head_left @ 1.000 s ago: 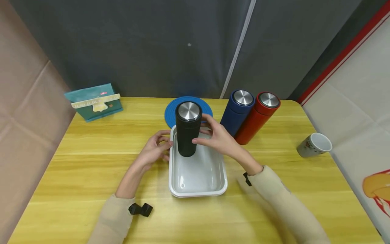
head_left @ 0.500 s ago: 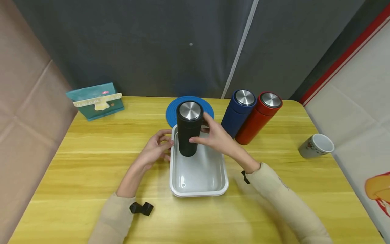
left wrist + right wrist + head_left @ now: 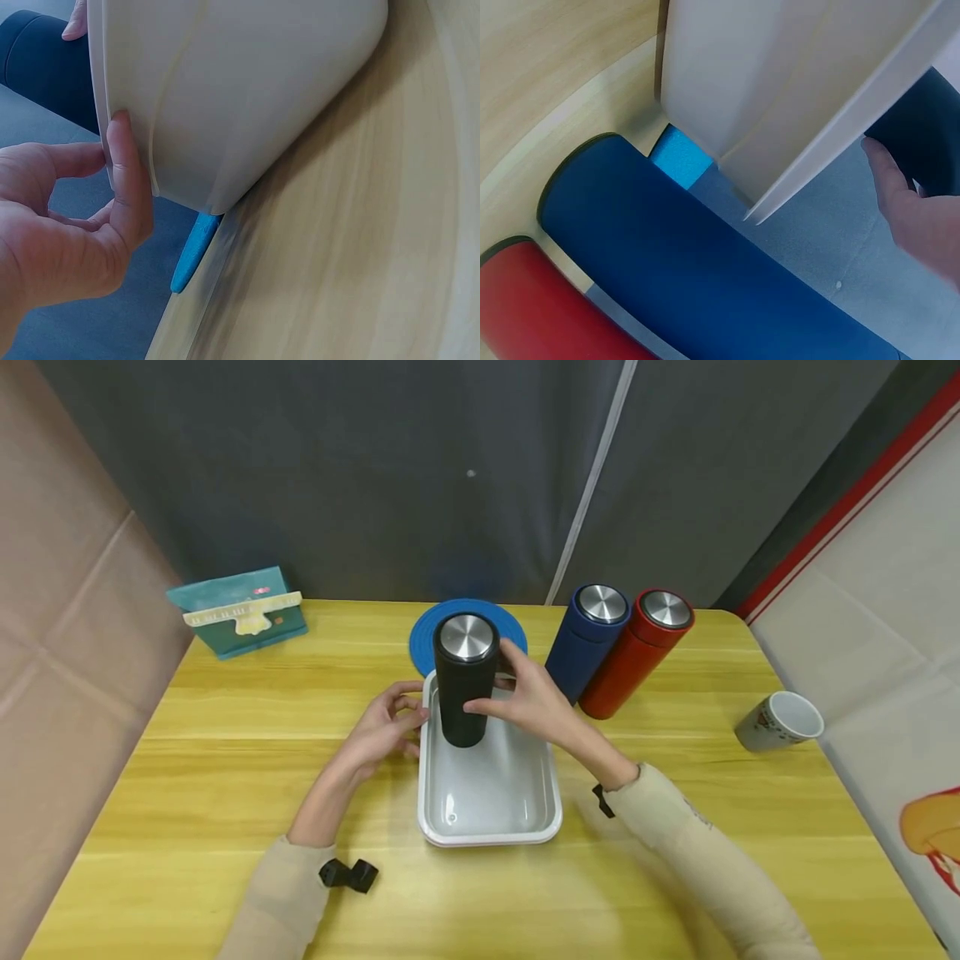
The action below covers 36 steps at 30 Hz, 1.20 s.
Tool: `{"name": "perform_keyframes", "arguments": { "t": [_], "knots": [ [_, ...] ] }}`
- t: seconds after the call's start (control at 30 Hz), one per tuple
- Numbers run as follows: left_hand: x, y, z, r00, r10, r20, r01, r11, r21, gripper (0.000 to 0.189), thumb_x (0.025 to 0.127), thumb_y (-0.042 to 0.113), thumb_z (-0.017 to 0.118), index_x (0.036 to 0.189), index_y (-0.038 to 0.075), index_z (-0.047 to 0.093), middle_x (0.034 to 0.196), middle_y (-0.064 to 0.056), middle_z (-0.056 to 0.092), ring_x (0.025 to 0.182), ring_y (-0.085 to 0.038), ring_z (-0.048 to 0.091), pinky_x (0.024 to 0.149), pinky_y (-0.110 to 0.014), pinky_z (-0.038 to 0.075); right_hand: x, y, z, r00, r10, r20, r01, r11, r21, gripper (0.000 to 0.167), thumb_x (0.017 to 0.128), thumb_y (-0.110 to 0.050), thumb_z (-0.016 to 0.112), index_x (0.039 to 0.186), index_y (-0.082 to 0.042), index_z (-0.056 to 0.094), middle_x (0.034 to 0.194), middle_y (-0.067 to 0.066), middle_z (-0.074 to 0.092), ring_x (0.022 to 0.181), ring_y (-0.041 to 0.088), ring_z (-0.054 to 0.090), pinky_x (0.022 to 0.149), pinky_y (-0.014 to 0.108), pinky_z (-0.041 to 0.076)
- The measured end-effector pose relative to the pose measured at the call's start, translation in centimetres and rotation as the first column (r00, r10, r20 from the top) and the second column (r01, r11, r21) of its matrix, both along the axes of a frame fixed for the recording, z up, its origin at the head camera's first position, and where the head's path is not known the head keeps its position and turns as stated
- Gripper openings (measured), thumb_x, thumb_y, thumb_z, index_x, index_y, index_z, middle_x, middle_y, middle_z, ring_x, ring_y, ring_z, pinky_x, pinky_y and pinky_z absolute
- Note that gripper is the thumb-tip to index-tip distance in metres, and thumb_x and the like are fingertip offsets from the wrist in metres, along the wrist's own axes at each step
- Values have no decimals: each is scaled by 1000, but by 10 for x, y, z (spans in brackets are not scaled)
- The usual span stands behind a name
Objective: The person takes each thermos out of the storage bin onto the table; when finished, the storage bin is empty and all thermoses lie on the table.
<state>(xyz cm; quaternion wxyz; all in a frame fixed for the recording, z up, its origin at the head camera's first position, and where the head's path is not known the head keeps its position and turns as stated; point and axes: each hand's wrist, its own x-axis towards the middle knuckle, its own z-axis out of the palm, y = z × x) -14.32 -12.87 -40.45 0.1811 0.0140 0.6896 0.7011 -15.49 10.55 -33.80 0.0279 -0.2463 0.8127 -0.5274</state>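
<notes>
Now the right hand [image 3: 531, 698] grips the black cylindrical metal-topped flask [image 3: 460, 685], at eleven o'clock in the white rectangular tub [image 3: 487, 802]; the left hand [image 3: 378, 725] pinches the tub at ten.

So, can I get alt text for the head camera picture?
A person's right hand grips a black flask in a white tub on a table, while the left hand holds the tub's rim. To the right stand a blue flask, a red flask and a patterned cup; a blue mat lies behind the tub, a teal item at far left.
</notes>
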Motion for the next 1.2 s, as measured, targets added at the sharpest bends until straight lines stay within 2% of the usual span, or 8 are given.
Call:
{"name": "perform_keyframes", "arguments": {
  "t": [0.5, 0.77, 1.07, 1.2],
  "knots": [
    [-1, 1, 1, 1000, -1, -3, 1, 1000, 26, 46, 95, 3, 56, 138, 4, 39, 106, -17, 51, 76, -22, 58, 52, -34, 59, 3, -1, 1, 1000, -24, -1, 24, 1000, -12, 72, 71, -12, 87, 132, -6, 48, 120, 10, 61, 110, 23, 61, 90, 32, 54],
    [0, -1, -1, 1000, -5, -7, 5, 1000, 30, 47, 95, 3, 55, 139, 3, 38, 105, -16, 51, 75, -22, 58, 52, -34, 59, 6, 1, 7, 999, -33, -18, 33, 999, 11, 71, 72, -15, 87, 131, -7, 49, 119, 9, 62, 107, 23, 62, 88, 34, 55],
    [0, -1, -1, 1000, -4, -3, 4, 1000, 18, 48, 95, 3, 55, 140, 4, 37, 107, -17, 51, 78, -24, 58, 54, -35, 59, 13, 5, 8, 998, -54, 11, 54, 998, -30, 67, 72, -13, 87, 129, -7, 51, 119, 10, 62, 104, 24, 64, 87, 43, 55],
    [-1, -1, -2, 1000, -6, -3, 6, 999, 33, 49, 95, 2, 55, 140, 2, 37, 107, -17, 51, 77, -24, 58, 54, -35, 59, 16, 9, 10, 997, -75, 7, 75, 997, -24, 65, 72, -14, 86, 128, -8, 53, 119, 8, 62, 104, 21, 64, 87, 40, 56]
  ]
}}
